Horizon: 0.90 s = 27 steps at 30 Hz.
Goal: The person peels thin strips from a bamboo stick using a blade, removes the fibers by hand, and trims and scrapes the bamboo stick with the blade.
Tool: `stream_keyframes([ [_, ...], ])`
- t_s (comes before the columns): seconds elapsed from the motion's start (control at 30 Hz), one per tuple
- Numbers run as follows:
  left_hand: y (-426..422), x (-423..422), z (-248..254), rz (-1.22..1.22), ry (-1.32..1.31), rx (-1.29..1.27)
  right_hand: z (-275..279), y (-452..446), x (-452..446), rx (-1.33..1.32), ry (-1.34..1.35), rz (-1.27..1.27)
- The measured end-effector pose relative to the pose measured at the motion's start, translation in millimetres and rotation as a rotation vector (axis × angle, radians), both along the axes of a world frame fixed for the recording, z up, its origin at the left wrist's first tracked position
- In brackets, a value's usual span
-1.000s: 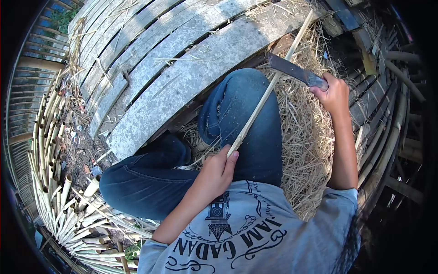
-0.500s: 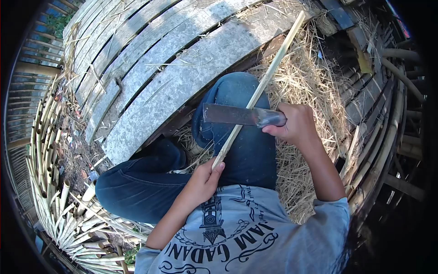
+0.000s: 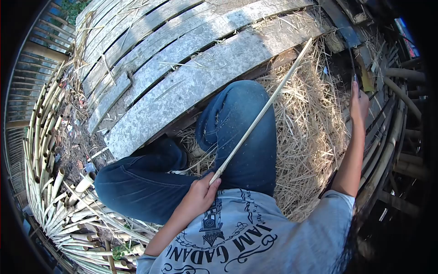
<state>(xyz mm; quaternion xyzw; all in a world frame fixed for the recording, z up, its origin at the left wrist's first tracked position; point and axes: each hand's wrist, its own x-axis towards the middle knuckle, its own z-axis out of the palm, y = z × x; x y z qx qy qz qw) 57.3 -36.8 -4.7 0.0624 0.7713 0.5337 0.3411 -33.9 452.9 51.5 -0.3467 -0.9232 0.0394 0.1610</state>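
Observation:
My left hand (image 3: pixel 200 194) is closed around the lower end of a long, pale bamboo strip (image 3: pixel 263 109). From there the strip slants up to the right across my raised knee, its far end over the shavings near the planks. My right hand (image 3: pixel 359 107) is out at the far right, wrapped round the handle of a broad-bladed knife (image 3: pixel 351 59). Its blade points away from me and shows nearly edge-on, apart from the strip. Part of the handle is hidden by my fingers.
A slatted wooden platform (image 3: pixel 182 82) lies ahead of me. Bamboo shavings (image 3: pixel 305 137) cover the ground beside my right leg. Cut bamboo poles (image 3: pixel 82 242) are piled at the lower left, and more poles (image 3: pixel 390 137) run along the right edge.
My right hand has swung the knife away from the strip, outward and up to the right, turning the blade edge-on. The left hand still grips the strip, which has tilted slightly to the right.

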Motion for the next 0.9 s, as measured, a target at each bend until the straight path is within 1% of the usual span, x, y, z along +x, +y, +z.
stream_keyframes([
  [0.03,3,1,1,0.000,-0.011,0.046,-6,-11,11,-0.225,0.034,0.094],
  [0.07,3,-6,2,-0.055,-0.103,0.020,-10,-25,25,-0.447,0.069,0.178],
  [0.1,4,-8,0,-0.069,-0.107,0.027,-13,-62,32,-0.453,0.087,0.311],
  [0.13,6,-11,-2,-0.086,-0.091,0.034,-2,-106,31,-0.384,0.025,0.505],
  [0.17,8,-14,-4,-0.107,-0.074,0.039,-2,-135,33,-0.271,-0.198,0.474],
  [0.2,9,-15,-5,-0.097,-0.071,0.052,1,-162,30,-0.337,-0.186,0.624],
  [0.27,7,-13,-3,-0.103,-0.070,0.017,-12,-179,21,-0.211,-0.281,0.835],
  [0.3,5,-13,-2,-0.079,-0.073,-0.021,-21,-170,15,-0.210,-0.274,0.823],
  [0.37,7,-15,16,-0.069,-0.076,-0.067,-38,-140,-3,-0.334,-0.132,0.729],
  [0.43,13,-18,42,-0.036,-0.233,-0.120,-36,-113,-22,-0.115,-0.238,0.760],
  [0.5,12,-12,42,-0.007,-0.225,-0.090,-37,-97,-31,0.024,-0.193,0.802],
  [0.57,8,-8,33,-0.050,-0.146,-0.089,-44,-38,-48,-0.339,-0.102,0.135],
  [0.6,0,-3,27,-0.047,-0.131,-0.087,-28,-8,-47,-0.414,-0.061,-0.174],
  [0.63,-13,6,21,-0.066,-0.106,-0.051,-7,21,-28,-0.419,-0.131,-0.350],
  [0.67,-20,11,17,-0.068,-0.087,-0.017,-4,58,-6,-0.158,-0.131,-0.393],
  [0.7,-19,7,19,-0.029,-0.091,-0.023,0,81,15,-0.129,-0.136,-0.392],
  [0.73,-16,0,24,-0.035,-0.139,-0.014,-6,98,40,-0.289,-0.035,-0.378],
  [0.77,-13,-7,25,-0.050,-0.191,-0.004,-14,92,61,-0.408,0.113,-0.317],
  [0.8,-6,-14,20,-0.057,-0.160,0.056,-21,67,75,-0.523,0.219,-0.287],
  [0.83,4,-21,11,-0.047,-0.167,0.053,-27,30,83,-0.633,0.335,-0.265],
  [0.9,24,-29,-2,-0.041,-0.209,0.259,-38,-40,97,-0.773,0.300,-0.107],
])
